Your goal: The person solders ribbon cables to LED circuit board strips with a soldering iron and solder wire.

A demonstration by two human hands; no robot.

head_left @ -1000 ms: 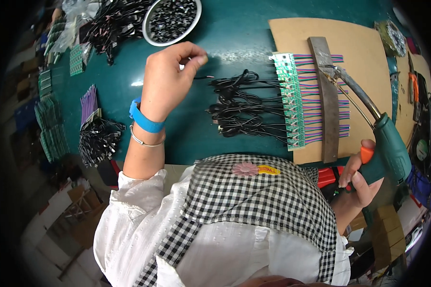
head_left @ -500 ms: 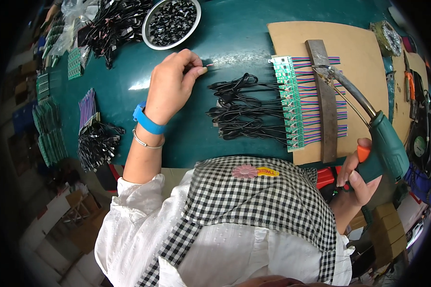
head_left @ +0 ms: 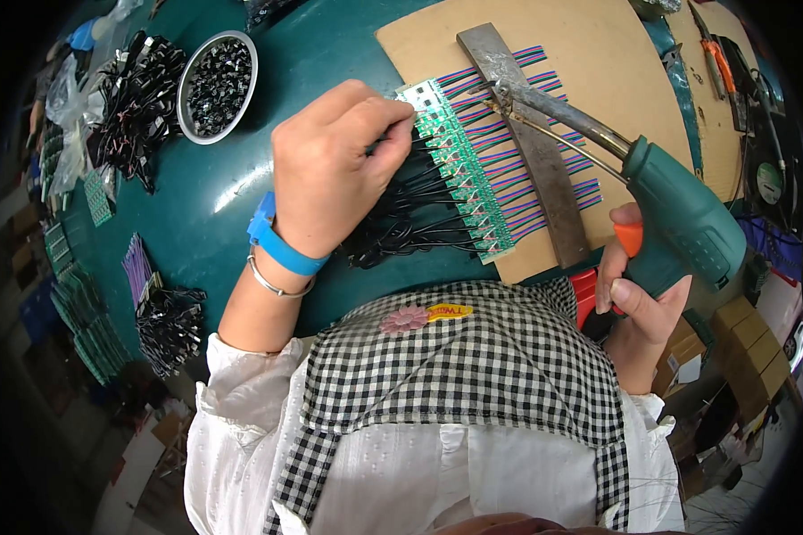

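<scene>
My left hand (head_left: 339,160) is pinched at the far left end of a strip of green circuit boards (head_left: 462,174); whatever is between thumb and forefinger is too small to make out. My right hand (head_left: 647,308) grips a green soldering gun (head_left: 687,214) with an orange trigger. Its metal tip hangs over a flat steel bar (head_left: 531,147), which lies across rows of thin coloured wires (head_left: 558,120) joined to the boards. Black cables (head_left: 419,227) run from the boards' left side, partly hidden behind my left hand.
A brown board (head_left: 598,45) lies under the wires on the green table (head_left: 330,45). At the left are a metal bowl (head_left: 182,107) of small black parts, black cable piles (head_left: 138,107) and stacked circuit boards (head_left: 89,312). Orange-handled pliers (head_left: 718,67) lie at the far right.
My left hand has moved right, from bare table to the end of the circuit boards, still pinched. The view has shifted, and the soldering gun stays in my right hand over the steel bar.
</scene>
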